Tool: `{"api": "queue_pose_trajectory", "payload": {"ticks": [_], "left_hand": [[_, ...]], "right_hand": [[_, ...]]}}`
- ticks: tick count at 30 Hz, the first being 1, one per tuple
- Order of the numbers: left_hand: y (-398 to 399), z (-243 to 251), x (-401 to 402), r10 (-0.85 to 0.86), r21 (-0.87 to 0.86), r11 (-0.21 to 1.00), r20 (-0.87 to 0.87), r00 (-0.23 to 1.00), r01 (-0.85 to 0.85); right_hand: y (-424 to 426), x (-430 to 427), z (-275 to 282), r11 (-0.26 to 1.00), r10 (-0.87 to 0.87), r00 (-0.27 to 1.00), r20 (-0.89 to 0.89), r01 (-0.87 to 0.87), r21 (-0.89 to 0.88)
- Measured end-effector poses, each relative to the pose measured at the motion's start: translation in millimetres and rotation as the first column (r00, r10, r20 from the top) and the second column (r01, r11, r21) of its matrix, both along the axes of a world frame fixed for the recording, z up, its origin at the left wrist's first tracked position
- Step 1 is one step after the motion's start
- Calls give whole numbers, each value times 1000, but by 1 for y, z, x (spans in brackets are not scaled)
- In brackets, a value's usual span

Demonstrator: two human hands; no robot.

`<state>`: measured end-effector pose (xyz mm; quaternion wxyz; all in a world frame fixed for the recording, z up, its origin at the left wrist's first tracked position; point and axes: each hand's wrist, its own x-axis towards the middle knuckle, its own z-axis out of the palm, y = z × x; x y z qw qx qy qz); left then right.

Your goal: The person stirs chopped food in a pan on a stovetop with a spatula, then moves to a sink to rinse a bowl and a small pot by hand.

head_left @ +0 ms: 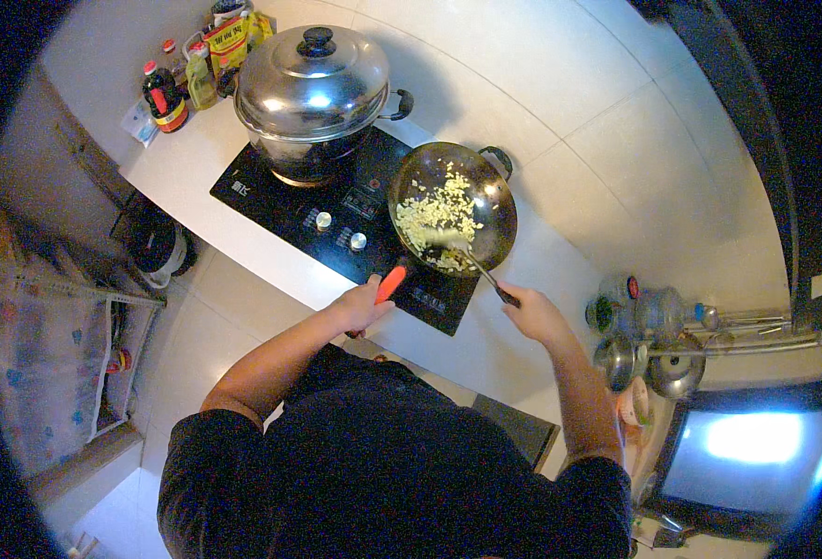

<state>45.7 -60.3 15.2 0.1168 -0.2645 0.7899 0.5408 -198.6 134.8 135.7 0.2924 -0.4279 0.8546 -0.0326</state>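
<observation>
My left hand (363,306) is closed around the red-orange long handle (391,284) of a dark wok (496,227). The wok sits at the right end of a black two-zone cooktop (299,227). Small pale-yellow chopped pieces (446,199), possibly egg or vegetable, lie over its left and middle part. With my right hand (531,314) I grip the dark handle of a metal spatula (482,268). Its blade is blurred and lies among the pieces near the wok's lower side.
A large lidded steel pot (313,91) occupies the cooktop's left zone. Bottles (166,105) and a yellow packet (228,43) stand in the corner behind. To the right are a large clear plastic bottle (659,312), pot lids (675,367) and a sink (753,447).
</observation>
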Motion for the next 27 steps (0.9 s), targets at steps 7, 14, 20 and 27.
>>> {"api": "queue_pose_trajectory", "payload": {"ticks": [7,14,20,27], "left_hand": [[0,-12,-3,-7,21,1000,10,1000,7],[-1,-13,-2,10,65,998,17,1000,-11],[2,-45,-7,-85,-227,973,-152,985,49],[0,-41,-4,-38,-115,993,-88,995,28]], "right_hand": [[23,-14,38,997,77,992,105,-79,16],[-20,-11,11,985,-97,993,74,106,-135],[-25,5,-15,976,-185,946,267,209,-67],[-68,-21,-9,951,-95,992,-78,68,-301]]}}
